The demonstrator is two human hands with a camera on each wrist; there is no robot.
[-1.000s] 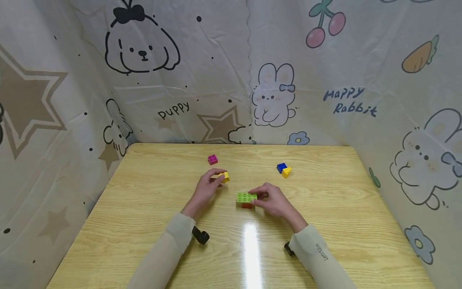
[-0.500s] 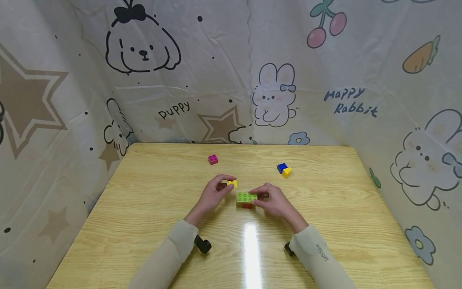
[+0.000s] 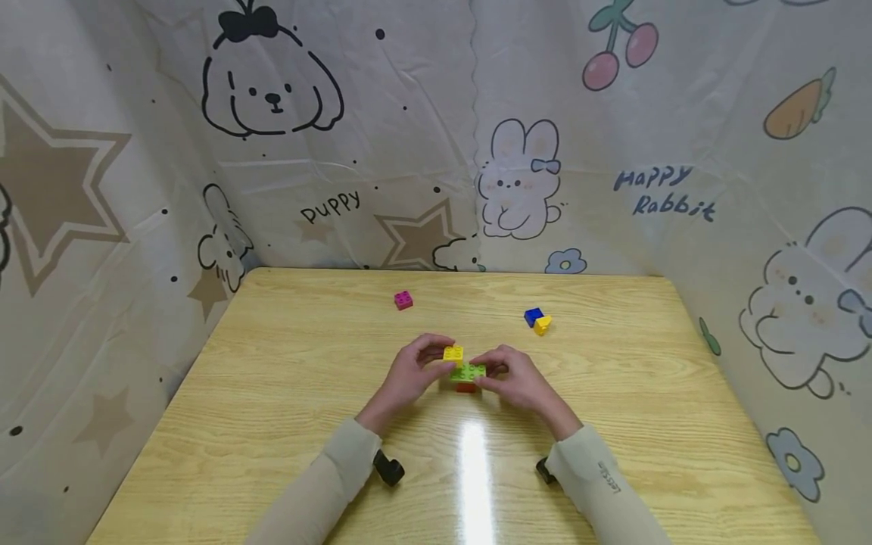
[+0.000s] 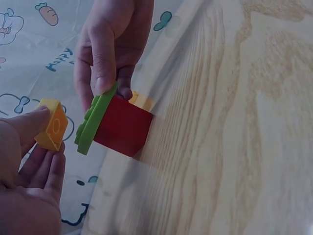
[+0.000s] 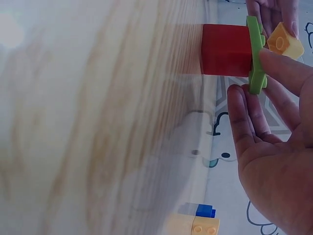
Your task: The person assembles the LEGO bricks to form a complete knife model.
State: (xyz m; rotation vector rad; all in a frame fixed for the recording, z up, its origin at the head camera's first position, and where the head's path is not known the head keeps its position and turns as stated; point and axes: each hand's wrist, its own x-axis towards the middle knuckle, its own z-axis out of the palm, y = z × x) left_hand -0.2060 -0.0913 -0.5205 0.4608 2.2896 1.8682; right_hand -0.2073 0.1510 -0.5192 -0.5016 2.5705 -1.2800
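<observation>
My left hand [image 3: 409, 375] pinches a yellow brick [image 3: 453, 353] between thumb and fingers, studs up, over the left part of a light-green studded plate [image 3: 470, 372]. In the left wrist view, a gap separates the yellow brick [image 4: 53, 125] from the green plate [image 4: 95, 120], and the brick's underside shows. The plate lies on top of a red brick [image 5: 226, 50], which stands on the table and is mostly hidden in the head view. My right hand [image 3: 514, 378] holds the plate's right end between thumb and fingers.
A magenta brick [image 3: 403, 300] lies near the table's back edge, left of centre. Farther right, a blue brick [image 3: 534, 317] sits against a yellow angled piece [image 3: 542, 325]. Patterned cloth [image 3: 381, 151] rises behind the wooden table [image 3: 272, 341] and along both sides.
My left hand has moved right and toward me with the yellow brick, from the table's middle to over the green plate. My right hand stays in place on the plate.
</observation>
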